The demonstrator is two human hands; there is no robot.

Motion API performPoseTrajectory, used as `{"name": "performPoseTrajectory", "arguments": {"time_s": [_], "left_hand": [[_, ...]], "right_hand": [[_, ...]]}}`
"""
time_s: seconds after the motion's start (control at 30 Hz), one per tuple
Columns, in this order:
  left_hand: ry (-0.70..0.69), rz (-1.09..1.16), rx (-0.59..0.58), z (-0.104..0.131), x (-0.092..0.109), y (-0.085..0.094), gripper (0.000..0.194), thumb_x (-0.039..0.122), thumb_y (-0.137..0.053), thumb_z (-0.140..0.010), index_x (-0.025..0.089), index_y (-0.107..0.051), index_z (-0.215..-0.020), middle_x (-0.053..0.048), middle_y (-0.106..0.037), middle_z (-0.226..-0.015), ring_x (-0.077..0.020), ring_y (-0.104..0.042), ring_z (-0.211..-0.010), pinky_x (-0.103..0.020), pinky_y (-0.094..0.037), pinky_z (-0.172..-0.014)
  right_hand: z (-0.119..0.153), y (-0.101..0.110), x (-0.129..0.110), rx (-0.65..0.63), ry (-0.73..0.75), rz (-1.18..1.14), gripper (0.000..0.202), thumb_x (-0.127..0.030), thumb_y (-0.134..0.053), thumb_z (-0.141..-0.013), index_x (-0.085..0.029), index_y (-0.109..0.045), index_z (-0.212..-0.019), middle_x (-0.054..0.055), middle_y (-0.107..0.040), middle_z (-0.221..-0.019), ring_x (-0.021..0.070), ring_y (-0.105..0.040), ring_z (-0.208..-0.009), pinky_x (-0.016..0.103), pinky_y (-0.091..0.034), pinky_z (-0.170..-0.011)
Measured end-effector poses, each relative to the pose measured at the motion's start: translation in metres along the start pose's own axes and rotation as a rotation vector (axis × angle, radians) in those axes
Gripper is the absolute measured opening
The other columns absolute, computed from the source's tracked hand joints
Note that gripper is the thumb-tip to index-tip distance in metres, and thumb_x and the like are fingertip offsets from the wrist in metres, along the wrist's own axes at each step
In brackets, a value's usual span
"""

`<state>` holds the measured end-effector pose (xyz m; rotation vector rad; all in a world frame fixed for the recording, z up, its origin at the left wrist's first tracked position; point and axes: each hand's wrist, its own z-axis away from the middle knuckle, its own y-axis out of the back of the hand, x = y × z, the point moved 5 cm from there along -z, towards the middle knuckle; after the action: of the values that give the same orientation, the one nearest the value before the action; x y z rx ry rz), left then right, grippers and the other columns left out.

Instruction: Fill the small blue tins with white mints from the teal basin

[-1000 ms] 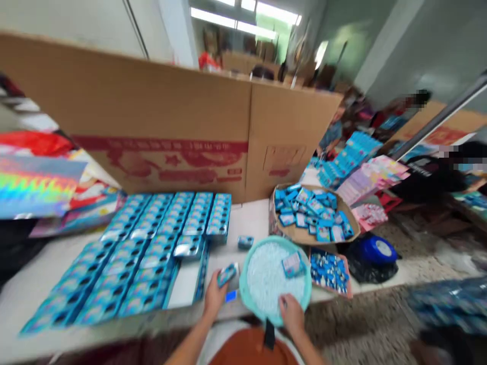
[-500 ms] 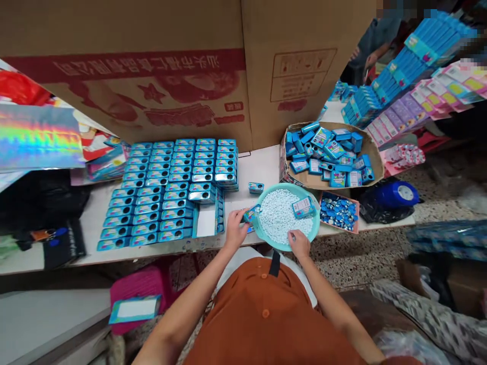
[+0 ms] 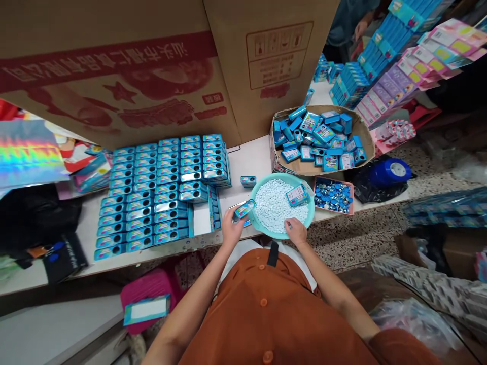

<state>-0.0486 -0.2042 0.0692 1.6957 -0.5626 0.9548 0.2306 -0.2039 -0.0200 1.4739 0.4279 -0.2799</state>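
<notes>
Shifted a little since half a second ago: view tilted lower, left hand (image 3: 231,230) now slightly further back from the bowl rim, small blue tin (image 3: 244,209) held at the left edge of the teal bowl (image 3: 258,223). Left fingers pinching that tin, tilted toward the white pellets (image 3: 274,205). Right hand (image 3: 296,230) at the near rim of the bowl, fingers curled together over the pellets; cannot tell if something is pinched between them. One more open tin (image 3: 297,195) lying inside the bowl on the pellets, near the far right rim.

Bowl standing on the near edge of the white table (image 3: 251,157), partly over the edge, close to the body. Just left of the bowl, rows of filled blue tins (image 3: 160,190) covering much of the table; only a narrow bare strip between them and the bowl, with a single tin (image 3: 248,180) lying there. Just behind the bowl, a shallow cardboard tray of loose blue tins (image 3: 317,139); just right, a small pink tray with blue lids (image 3: 334,195), touching or almost touching the bowl. Open room for the hands mostly toward the body.

Behind everything, a big cardboard box (image 3: 152,66) with red print, standing like a wall. Stacks of blue and pink packs (image 3: 395,56) at the far right. Speckled floor (image 3: 361,238) below, a blue tape roll (image 3: 390,171) on a black bag.
</notes>
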Motion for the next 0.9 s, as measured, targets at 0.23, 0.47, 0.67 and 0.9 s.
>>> {"name": "performPoseTrajectory", "arguments": {"time_s": [0.23, 0.47, 0.67, 0.9], "left_hand": [[0.424, 0.173, 0.082, 0.018, -0.060, -0.003, 0.051, 0.040, -0.071, -0.068, 0.020, -0.053, -0.111, -0.006, -0.064, -0.101, -0.0209, -0.063, -0.091, -0.033, -0.052, -0.080], [0.534, -0.016, 0.069, 0.012, -0.083, -0.004, 0.048, 0.037, -0.070, -0.068, 0.022, -0.051, -0.110, -0.006, -0.064, -0.094, -0.0224, -0.063, -0.081, -0.036, -0.052, -0.073], [0.504, -0.041, 0.006, 0.002, -0.098, -0.021, 0.042, 0.032, -0.068, -0.071, 0.022, -0.051, -0.108, -0.007, -0.064, -0.098, -0.0244, -0.063, -0.089, -0.035, -0.050, -0.076], [0.389, -0.085, -0.128, -0.003, -0.116, -0.033, 0.066, 0.023, -0.072, -0.065, 0.022, -0.043, -0.124, -0.012, -0.057, -0.122, -0.0280, -0.055, -0.113, -0.042, -0.044, -0.094]], "right_hand": [[0.000, -0.001, 0.001, -0.008, 0.016, 0.015, 0.024, -0.029, -0.045, -0.088, -0.023, -0.068, -0.082, 0.002, -0.066, -0.080, 0.0141, -0.056, -0.075, 0.023, -0.034, -0.064], [0.001, -0.002, 0.003, -0.002, 0.039, 0.026, 0.023, -0.027, -0.045, -0.087, -0.022, -0.068, -0.083, 0.002, -0.067, -0.081, 0.0144, -0.057, -0.075, 0.024, -0.033, -0.063], [0.001, -0.001, 0.002, 0.003, 0.046, 0.021, 0.022, -0.027, -0.046, -0.087, -0.022, -0.068, -0.084, 0.001, -0.067, -0.081, 0.0141, -0.057, -0.075, 0.024, -0.034, -0.065], [0.000, 0.000, 0.003, 0.001, 0.023, 0.023, 0.023, -0.028, -0.047, -0.087, -0.022, -0.069, -0.084, 0.002, -0.067, -0.082, 0.0140, -0.056, -0.074, 0.024, -0.034, -0.064]]}}
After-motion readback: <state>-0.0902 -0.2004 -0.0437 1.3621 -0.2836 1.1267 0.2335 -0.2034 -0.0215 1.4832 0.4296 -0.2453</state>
